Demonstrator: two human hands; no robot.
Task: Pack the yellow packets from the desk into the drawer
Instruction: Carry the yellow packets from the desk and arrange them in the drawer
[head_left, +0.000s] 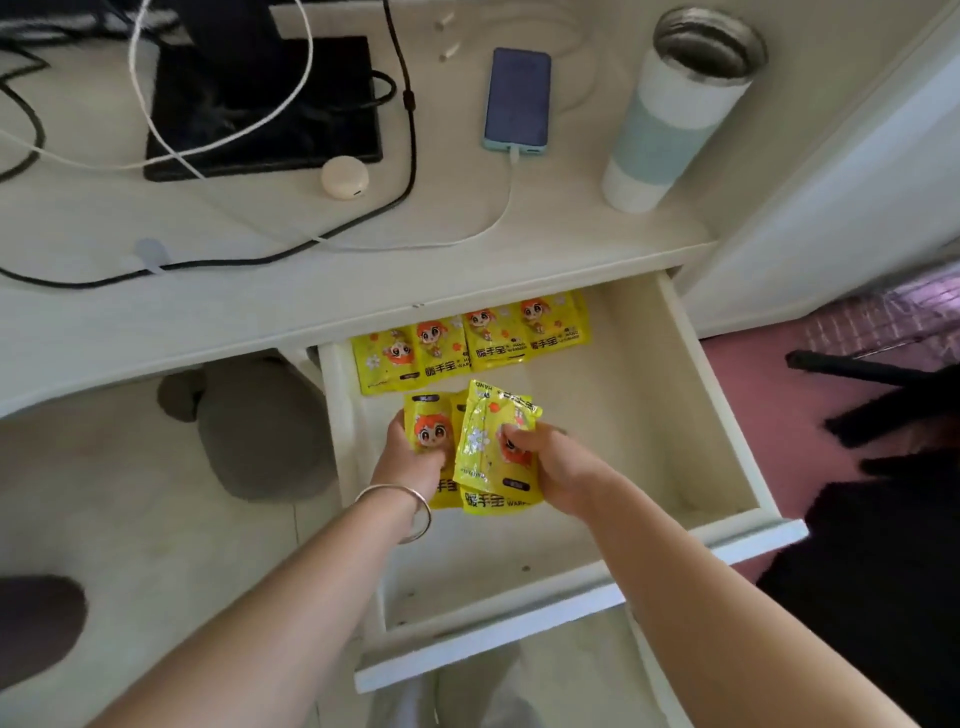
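Drawer (649, 415) holds yellow packets (470, 340) along its back.

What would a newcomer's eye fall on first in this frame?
A row of yellow hand-warmer packets lies at the back of the open drawer, vivid against its pale inside. In front of that row, the left hand and right hand each grip loose packets over the drawer's left part. On the desk above, a phone charges beside a lidless tumbler.
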